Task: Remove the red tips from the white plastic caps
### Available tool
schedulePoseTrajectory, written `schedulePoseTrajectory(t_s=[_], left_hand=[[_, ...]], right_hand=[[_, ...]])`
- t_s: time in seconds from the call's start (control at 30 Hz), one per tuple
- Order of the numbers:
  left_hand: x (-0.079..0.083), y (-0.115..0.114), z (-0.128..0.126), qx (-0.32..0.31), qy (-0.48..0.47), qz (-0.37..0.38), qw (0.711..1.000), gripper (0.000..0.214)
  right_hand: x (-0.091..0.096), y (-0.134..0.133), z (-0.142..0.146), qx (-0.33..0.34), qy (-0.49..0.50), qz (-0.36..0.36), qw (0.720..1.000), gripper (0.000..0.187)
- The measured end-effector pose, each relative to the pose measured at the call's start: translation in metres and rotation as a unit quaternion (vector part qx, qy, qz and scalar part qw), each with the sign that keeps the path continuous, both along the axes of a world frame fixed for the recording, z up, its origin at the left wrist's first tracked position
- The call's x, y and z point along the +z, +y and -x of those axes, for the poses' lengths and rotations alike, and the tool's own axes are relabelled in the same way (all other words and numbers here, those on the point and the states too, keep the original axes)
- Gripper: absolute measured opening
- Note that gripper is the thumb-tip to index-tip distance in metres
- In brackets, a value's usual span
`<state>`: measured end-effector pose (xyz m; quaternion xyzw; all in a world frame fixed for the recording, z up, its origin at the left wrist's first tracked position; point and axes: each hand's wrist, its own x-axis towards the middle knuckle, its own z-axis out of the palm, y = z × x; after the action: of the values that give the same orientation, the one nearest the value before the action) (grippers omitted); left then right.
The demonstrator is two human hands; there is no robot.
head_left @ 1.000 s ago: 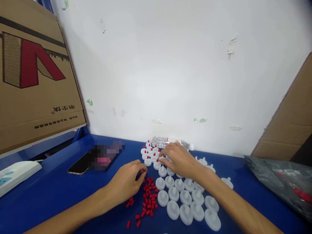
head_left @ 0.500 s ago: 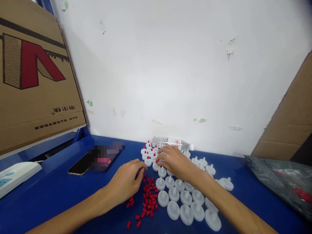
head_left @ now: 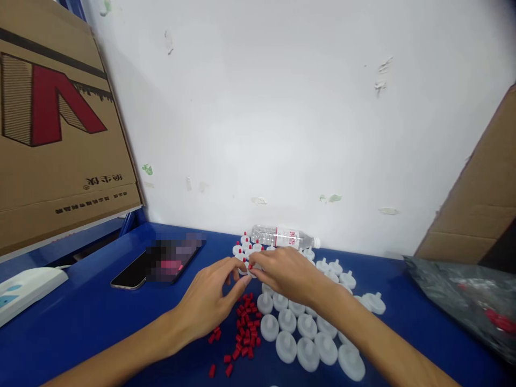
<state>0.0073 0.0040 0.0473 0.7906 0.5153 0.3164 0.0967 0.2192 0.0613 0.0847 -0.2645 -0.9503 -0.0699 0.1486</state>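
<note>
On the blue table stand several round white plastic pieces with a central stem [head_left: 308, 326]; those at the far left wear small red caps. My right hand [head_left: 282, 271] is closed in a pinch at the red cap [head_left: 250, 266] of one white piece, whose body is mostly hidden behind the fingers. Beside it, my left hand [head_left: 213, 287] has its thumb and forefinger apart, the fingertips near the same piece; whether they touch it I cannot tell. Loose red caps [head_left: 245, 322] lie in a pile between my forearms.
A clear plastic bottle [head_left: 284, 236] lies behind the white pieces against the wall. Left are a phone [head_left: 131, 274], a white power strip [head_left: 34, 290] and a large cardboard box [head_left: 68, 166]. At right lies a dark plastic bag [head_left: 451, 301] by more cardboard [head_left: 463, 215].
My right hand has moved left and slightly nearer to me, bringing a red-capped piece toward my left hand. My left thumb has stretched out away from the forefinger.
</note>
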Motion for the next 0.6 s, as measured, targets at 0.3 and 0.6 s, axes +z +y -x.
schedulePoseTrajectory(t_s=[0.3,0.6], left_hand=[[-0.001,0.001,0.005,-0.033,-0.034,0.003,0.999,0.035],[0.005,0.001,0.003,-0.053,-0.119,0.039,0.991,0.047]], right_hand=[[0.005,-0.02,0.017,0.057,-0.001,-0.034,0.998,0.009],[0.009,-0.014,0.007,0.054,0.039,-0.022,0.998,0.014]])
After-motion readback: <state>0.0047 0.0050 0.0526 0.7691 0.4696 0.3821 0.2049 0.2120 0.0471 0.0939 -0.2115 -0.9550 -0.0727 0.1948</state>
